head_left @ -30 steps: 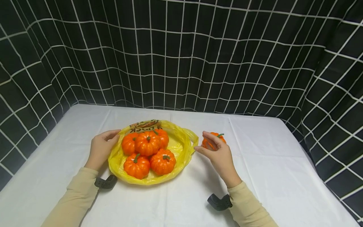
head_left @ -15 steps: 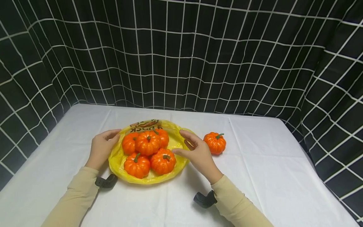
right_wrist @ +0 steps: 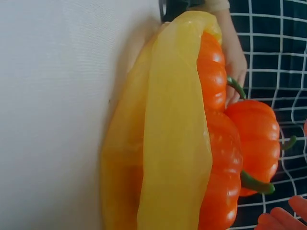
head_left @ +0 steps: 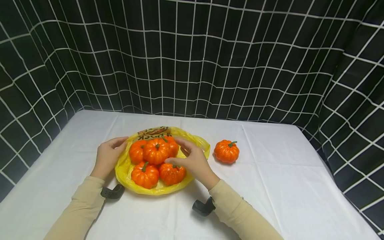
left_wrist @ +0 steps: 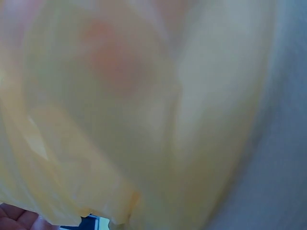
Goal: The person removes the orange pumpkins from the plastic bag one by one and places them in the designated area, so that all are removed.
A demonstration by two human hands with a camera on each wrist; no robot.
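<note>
An open yellow plastic bag [head_left: 150, 191] with dark print inside its far rim holds several small orange pumpkins. One pumpkin [head_left: 156, 152] lies on top of the others. At the bag's left rim, my left hand [head_left: 107, 156] holds the plastic between thumb and fingers. My right hand [head_left: 196, 163] reaches over the right side of the bag, thumb and fingers spread above a front pumpkin [head_left: 172, 175] and near the top one. Its fingertips [right_wrist: 283, 221] show apart from the pumpkins in the right wrist view. Bag plastic [left_wrist: 144, 120] fills most of the left wrist view.
One more orange pumpkin [head_left: 226, 152] with a green stem sits on the white cloth [head_left: 285, 186], right of the bag. A black curtain [head_left: 192, 66] with a white grid stands behind the table and along both sides.
My right hand has moved left, from beside the loose pumpkin to over the bagged pumpkins. The loose pumpkin is now in full view. My left hand stays at the bag's rim.
</note>
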